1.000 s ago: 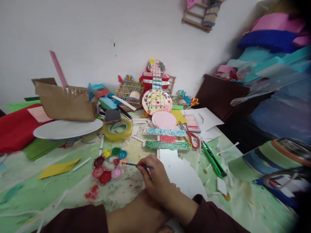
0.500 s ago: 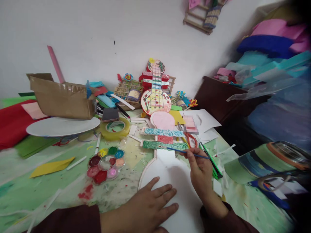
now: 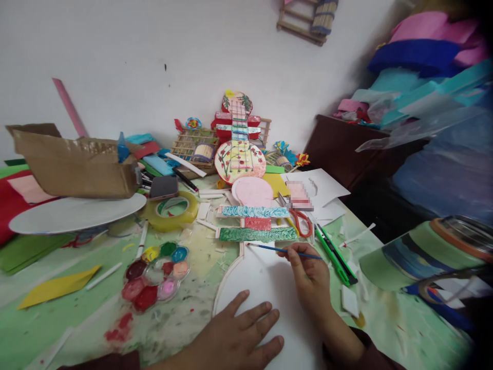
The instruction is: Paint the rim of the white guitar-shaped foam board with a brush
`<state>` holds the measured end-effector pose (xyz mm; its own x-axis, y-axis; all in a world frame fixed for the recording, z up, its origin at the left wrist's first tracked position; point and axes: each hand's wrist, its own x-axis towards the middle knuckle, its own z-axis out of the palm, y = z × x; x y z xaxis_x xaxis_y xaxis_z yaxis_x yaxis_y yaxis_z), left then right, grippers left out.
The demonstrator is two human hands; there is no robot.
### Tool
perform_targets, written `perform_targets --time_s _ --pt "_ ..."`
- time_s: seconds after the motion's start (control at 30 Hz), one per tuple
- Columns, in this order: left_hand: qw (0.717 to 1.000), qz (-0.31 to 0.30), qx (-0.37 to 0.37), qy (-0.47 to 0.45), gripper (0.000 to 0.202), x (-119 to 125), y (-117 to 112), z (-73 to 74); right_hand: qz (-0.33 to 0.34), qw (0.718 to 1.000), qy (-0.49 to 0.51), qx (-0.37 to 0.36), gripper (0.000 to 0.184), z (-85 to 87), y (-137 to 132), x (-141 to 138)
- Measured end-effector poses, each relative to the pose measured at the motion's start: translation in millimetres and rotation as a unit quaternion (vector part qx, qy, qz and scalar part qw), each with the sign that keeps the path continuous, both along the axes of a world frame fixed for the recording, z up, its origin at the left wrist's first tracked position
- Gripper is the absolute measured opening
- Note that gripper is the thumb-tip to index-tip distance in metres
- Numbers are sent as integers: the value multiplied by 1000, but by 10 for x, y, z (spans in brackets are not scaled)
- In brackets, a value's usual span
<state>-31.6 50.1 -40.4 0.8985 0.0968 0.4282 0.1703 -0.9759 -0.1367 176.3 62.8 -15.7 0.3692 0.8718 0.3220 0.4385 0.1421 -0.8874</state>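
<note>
My right hand (image 3: 309,275) pinches a thin blue paintbrush (image 3: 283,250), its tip at the left edge of the white neck, just below the green strip. The brush belongs to work on a white instrument-shaped cutout (image 3: 227,298) with a pink head (image 3: 252,191), a blue-and-white painted strip (image 3: 254,211), a red patch and a green painted strip (image 3: 258,235). Flat on the cutout's round body lies my left hand (image 3: 246,331), fingers spread, holding nothing. A clear flower-shaped paint palette (image 3: 156,275) with several colours sits to the left.
A painted model instrument (image 3: 239,144) leans at the wall. Clear tape (image 3: 171,210) with a phone (image 3: 164,187) stands near a cardboard box (image 3: 73,167). Right of the cutout lie red-handled scissors (image 3: 302,223), a green cutter (image 3: 336,256) and a green cylindrical container (image 3: 404,252).
The brush tip has moved from the green strip down to the white neck's left edge. My left hand stays on the cutout. The view has shifted slightly right.
</note>
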Motion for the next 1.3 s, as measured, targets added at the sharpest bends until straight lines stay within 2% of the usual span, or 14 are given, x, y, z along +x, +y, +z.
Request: perform_targets --time_s 0.13,0.27,0.4,0.7,1.3 --pt "1000 1 14 -16 25 4 18 -55 7 1000 7 -4 24 -50 23 11" --pt "1000 -8 10 1 27 5 38 -20 18 1000 18 -1 24 -74 29 34" --pt "1000 -10 -3 1 29 4 33 18 3 1000 17 6 24 -57 27 50" --pt "999 -10 -33 36 28 -7 15 71 22 1000 2 8 22 -22 26 44" --pt "999 -7 -18 39 31 5 19 56 11 999 -26 29 21 69 24 44"
